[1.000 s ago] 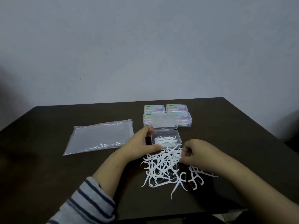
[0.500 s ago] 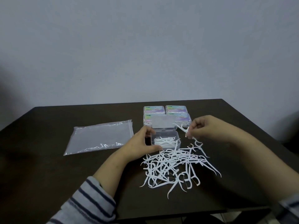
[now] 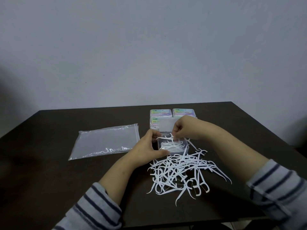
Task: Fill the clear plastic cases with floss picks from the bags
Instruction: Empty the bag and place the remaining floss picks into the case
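Right hand (image 3: 183, 128) pinches floss pick (image 3: 164, 138) above open case (image 3: 186, 151).

We see white floss picks (image 3: 181, 171) heaped on a dark brown table (image 3: 49, 188), more white ones inside the clear open case (image 3: 172, 146), a transparent glossy bag (image 3: 106, 141), closed cases (image 3: 172, 113) with pastel iridescent labels, grey sleeves (image 3: 94, 211) with dark navy stripes, and a pale grey-blue wall (image 3: 149, 47)

Open clear case (image 3: 172, 146) part-filled; white picks (image 3: 181, 171) heaped beside.
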